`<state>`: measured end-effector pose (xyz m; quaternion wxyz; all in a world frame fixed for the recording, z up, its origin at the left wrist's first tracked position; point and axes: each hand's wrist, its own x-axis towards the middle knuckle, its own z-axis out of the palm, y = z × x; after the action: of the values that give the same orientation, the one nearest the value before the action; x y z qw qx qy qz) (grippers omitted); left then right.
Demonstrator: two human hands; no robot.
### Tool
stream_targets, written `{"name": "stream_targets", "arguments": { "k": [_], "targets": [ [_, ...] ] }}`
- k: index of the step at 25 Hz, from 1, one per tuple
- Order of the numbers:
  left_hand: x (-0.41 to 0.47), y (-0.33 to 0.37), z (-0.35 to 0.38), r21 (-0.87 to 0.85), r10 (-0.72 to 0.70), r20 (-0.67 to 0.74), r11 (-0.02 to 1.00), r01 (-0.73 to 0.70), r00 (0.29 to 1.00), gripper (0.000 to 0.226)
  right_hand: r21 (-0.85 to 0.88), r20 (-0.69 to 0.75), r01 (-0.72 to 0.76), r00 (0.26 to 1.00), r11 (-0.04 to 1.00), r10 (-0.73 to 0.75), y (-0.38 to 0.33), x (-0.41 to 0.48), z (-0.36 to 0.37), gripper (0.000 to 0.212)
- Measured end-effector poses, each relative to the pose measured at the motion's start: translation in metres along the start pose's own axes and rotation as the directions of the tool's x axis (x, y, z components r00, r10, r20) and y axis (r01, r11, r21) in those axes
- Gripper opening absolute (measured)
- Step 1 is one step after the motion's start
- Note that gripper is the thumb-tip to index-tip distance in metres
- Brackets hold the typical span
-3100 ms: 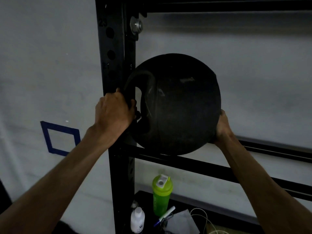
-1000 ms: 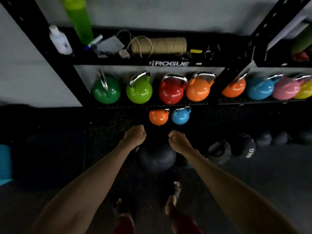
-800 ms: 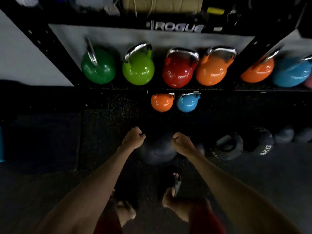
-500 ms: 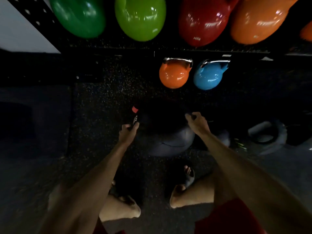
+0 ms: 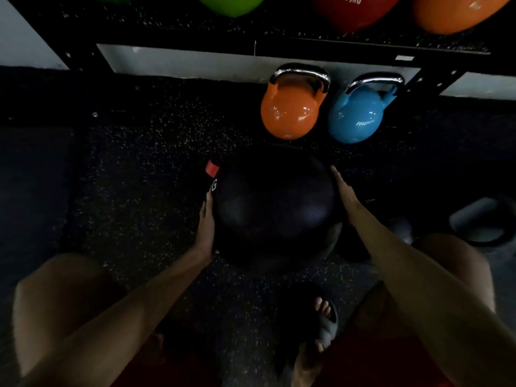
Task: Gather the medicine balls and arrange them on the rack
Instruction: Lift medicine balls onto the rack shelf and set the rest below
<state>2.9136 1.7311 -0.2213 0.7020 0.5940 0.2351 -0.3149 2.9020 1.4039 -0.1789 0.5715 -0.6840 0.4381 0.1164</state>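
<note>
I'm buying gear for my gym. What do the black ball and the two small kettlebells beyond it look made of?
Medicine ball: probably rubber, matte; only a dull, soft sheen. Orange kettlebell and blue kettlebell: likely metal under glossy paint; sharp highlights, with bare mirror-bright handles.

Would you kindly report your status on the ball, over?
Left hand and right hand open, flat on opposite sides of the large black medicine ball, low near the floor. Orange kettlebell and blue kettlebell close beyond it.

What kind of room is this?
Probably a gym: a round orange kettlebell with a steel handle, a blue kettlebell beside it, a big black medicine ball, and speckled black rubber flooring.
</note>
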Motion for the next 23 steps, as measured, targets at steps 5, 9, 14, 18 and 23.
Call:
{"name": "stream_targets", "arguments": {
  "k": [5,9,14,18,23],
  "targets": [
    [-0.001,-0.012,-0.003,-0.102,0.034,-0.006,0.994,-0.035,0.999,0.072,-0.034,-0.007,0.092,0.996,0.995,-0.093,0.008,-0.004,0.011,0.054],
    [-0.015,-0.005,-0.012,-0.258,0.052,0.043,0.965,-0.039,0.998,0.071,0.032,-0.030,0.105,0.994,0.994,-0.104,0.016,-0.031,0.017,0.053],
    [-0.077,0.059,-0.032,-0.203,0.094,0.027,0.975,-0.086,0.995,0.071,0.169,-0.036,0.127,0.992,0.977,-0.123,0.000,-0.113,0.014,0.046],
    [-0.166,0.132,-0.044,-0.175,0.168,0.018,0.971,-0.162,0.986,0.063,0.229,-0.066,0.249,0.968,0.941,-0.241,-0.069,-0.200,0.002,0.043],
    [-0.310,0.277,-0.044,-0.138,0.303,0.031,0.945,-0.296,0.952,0.066,0.265,-0.089,0.373,0.928,0.889,-0.363,-0.194,-0.344,-0.032,0.037]
  ]
}}
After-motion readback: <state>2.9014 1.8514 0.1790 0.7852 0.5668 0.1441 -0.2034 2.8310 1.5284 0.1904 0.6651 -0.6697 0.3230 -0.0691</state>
